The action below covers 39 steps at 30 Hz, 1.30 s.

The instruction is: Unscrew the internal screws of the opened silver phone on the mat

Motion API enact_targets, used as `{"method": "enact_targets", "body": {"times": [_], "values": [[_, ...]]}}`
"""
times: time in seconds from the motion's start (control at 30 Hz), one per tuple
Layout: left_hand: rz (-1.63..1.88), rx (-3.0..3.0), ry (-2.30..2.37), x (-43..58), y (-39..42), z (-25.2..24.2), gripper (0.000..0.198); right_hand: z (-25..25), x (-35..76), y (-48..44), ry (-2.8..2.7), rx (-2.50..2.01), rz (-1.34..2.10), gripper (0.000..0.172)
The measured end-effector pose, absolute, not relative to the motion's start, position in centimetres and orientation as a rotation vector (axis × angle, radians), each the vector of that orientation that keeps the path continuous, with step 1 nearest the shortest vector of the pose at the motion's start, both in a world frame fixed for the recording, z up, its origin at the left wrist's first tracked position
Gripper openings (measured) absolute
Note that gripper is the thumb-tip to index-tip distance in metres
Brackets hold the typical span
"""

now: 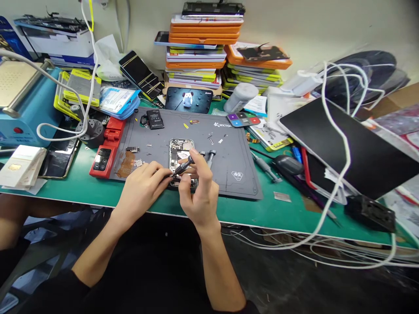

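An opened phone [178,150] with its insides bare lies on a grey work mat [229,174]. My right hand [199,192] is closed round a small black screwdriver [185,165], its tip down on the lower part of the phone. My left hand [144,185] rests on the mat beside the phone, fingers pinched at the screwdriver's tip and the phone's lower edge. Small loose parts and screws lie scattered on the mat around the phone.
A red tool [108,150] lies at the mat's left edge and a blue machine [22,109] stands far left. Stacked orange and yellow boxes [199,48] line the back. A black tablet [347,144], white cables [337,131] and screwdrivers [266,168] crowd the right.
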<state>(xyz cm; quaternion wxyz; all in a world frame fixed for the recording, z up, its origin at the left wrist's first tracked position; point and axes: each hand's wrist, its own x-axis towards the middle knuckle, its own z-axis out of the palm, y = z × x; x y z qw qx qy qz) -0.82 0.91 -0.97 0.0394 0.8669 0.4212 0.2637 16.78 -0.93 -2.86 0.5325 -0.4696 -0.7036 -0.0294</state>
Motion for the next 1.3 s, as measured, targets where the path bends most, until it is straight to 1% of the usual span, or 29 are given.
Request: {"method": "enact_targets", "body": {"times": [0.13,0.33,0.47,0.63,0.77,0.9,0.97,1.2,1.3], "values": [[0.805,2.685,1.285,-0.7,1.0,-1.1,0.022,-2.8,16.8,-1.0,-1.681,-1.123,-0.100,0.073],[0.806,2.695,1.298,-0.6,1.2,-0.9,0.024,-3.2,16.8,-1.1,-1.675,-1.142,-0.045,0.068],[0.798,2.697,1.303,-0.6,1.2,-0.8,0.027,-3.4,16.7,-1.0,-1.630,-1.147,-0.053,0.074],[0.826,2.693,1.261,-0.6,1.3,-0.8,0.022,-3.3,16.5,-1.1,-1.529,-1.053,0.096,0.075],[0.837,2.683,1.223,-0.7,1.3,-0.6,0.019,-3.0,16.8,-1.3,-1.488,-1.017,0.191,0.072],[0.827,2.651,1.246,-0.6,1.1,-0.5,0.011,-2.8,18.1,-1.2,-1.477,-1.058,0.092,0.072],[0.832,2.650,1.275,-0.6,1.1,-0.5,0.010,-3.0,18.6,-1.2,-1.528,-1.073,0.064,0.072],[0.803,2.696,1.313,-0.4,1.0,-0.6,0.020,-3.8,18.9,-1.6,-1.609,-1.084,0.120,0.077],[0.795,2.688,1.298,-0.4,1.0,-0.6,0.023,-3.9,18.8,-1.7,-1.618,-1.110,0.126,0.076]]}}
